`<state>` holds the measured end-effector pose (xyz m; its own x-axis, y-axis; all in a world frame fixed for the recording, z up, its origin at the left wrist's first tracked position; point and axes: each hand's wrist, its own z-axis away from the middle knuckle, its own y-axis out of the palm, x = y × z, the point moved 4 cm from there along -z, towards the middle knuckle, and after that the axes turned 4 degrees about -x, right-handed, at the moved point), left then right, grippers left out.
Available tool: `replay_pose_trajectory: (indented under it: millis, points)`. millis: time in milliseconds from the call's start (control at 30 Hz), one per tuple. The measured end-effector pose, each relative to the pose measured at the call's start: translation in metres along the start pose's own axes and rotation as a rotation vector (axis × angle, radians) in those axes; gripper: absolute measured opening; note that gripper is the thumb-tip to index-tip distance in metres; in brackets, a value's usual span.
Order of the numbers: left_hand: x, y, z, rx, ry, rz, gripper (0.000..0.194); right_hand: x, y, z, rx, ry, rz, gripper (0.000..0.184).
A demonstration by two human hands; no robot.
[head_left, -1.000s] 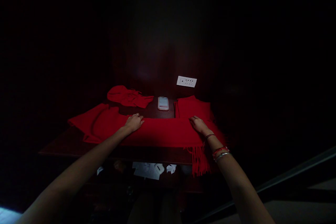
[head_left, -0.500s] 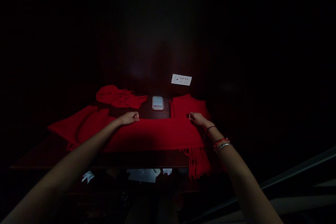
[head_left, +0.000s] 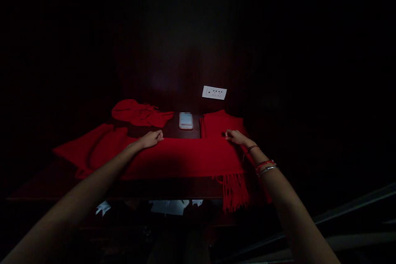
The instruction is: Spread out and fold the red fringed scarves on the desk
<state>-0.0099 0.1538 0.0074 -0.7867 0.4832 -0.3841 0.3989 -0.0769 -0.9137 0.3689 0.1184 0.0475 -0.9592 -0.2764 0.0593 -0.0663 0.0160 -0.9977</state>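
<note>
A long red scarf (head_left: 185, 157) lies across a dark wooden table (head_left: 46, 185), its fringe (head_left: 234, 192) hanging over the front edge at the right. My left hand (head_left: 150, 138) has its fingers curled on the scarf's far edge, left of centre. My right hand (head_left: 235, 136) grips the same far edge near the right end; bangles and a thread sit on that wrist. The scarf's left end spreads in loose folds.
A folded red cloth (head_left: 221, 124) lies behind my right hand, a crumpled red cloth (head_left: 139, 112) at the back left. A phone (head_left: 186, 120) sits between them. A white socket plate (head_left: 214, 92) is on the dark wall. Pale papers (head_left: 168, 206) lie under the table.
Both hands slid from the scarf's top surface to its far edge and their fingers closed on it. The view shifted left; the scarf lies flatter than one second ago.
</note>
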Motion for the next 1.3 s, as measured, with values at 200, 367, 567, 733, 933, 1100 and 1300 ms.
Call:
replay_pose_trajectory:
  millis: [200, 367, 567, 733, 933, 1100, 1300]
  points:
    - [0.007, 0.011, -0.003, -0.063, -0.146, -0.093, 0.013, 0.003, 0.008, -0.004, -0.047, 0.126, 0.079, 0.016]
    - [0.011, 0.018, -0.002, -0.140, -0.197, -0.133, 0.018, 0.006, 0.014, -0.001, -0.091, 0.194, 0.119, 0.021]
    - [0.009, 0.019, 0.000, -0.173, -0.242, -0.207, 0.020, 0.009, 0.023, 0.002, -0.153, 0.261, 0.142, 0.026]
    - [-0.005, 0.012, 0.006, -0.207, -0.206, -0.341, 0.022, 0.032, 0.020, 0.018, -0.296, 0.281, 0.179, 0.036]
    - [-0.052, 0.020, 0.022, -0.269, 0.092, -0.358, 0.039, 0.076, 0.032, 0.047, -0.325, 0.091, 0.115, 0.049]
    - [-0.044, 0.044, 0.038, 0.056, 0.149, -0.305, 0.047, 0.068, 0.057, 0.059, -0.024, 0.208, 0.024, 0.060]
    - [-0.052, 0.042, 0.049, 0.039, 0.120, -0.279, 0.047, 0.094, 0.042, 0.062, -0.049, 0.205, -0.025, 0.066]
